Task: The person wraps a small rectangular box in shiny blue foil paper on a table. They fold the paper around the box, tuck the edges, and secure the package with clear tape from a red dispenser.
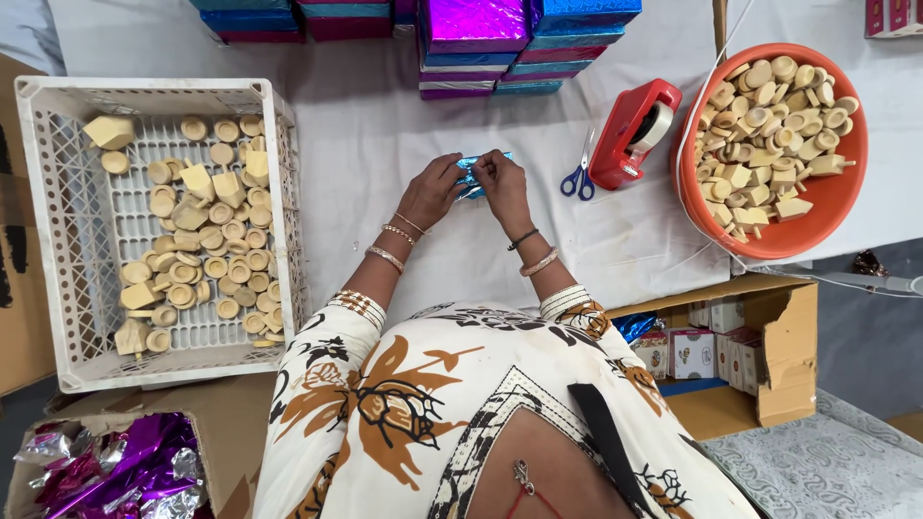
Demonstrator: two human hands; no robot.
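My left hand (430,192) and my right hand (504,187) meet over the white cloth (365,154). Both pinch a small piece wrapped in shiny blue foil (470,174) between their fingertips. Most of the piece is hidden by my fingers. Bangles ring both wrists. To the left stands a white plastic crate (58,240) holding several pale wooden pieces (207,240). To the right an orange bowl (827,207) is heaped with more wooden pieces (764,125).
A red tape dispenser (630,130) and blue-handled scissors (579,178) lie right of my hands. Foil-wrapped boxes (471,38) are stacked at the back. A cardboard box of small cartons (731,351) sits at lower right, and another with purple and silver foil (125,471) at lower left.
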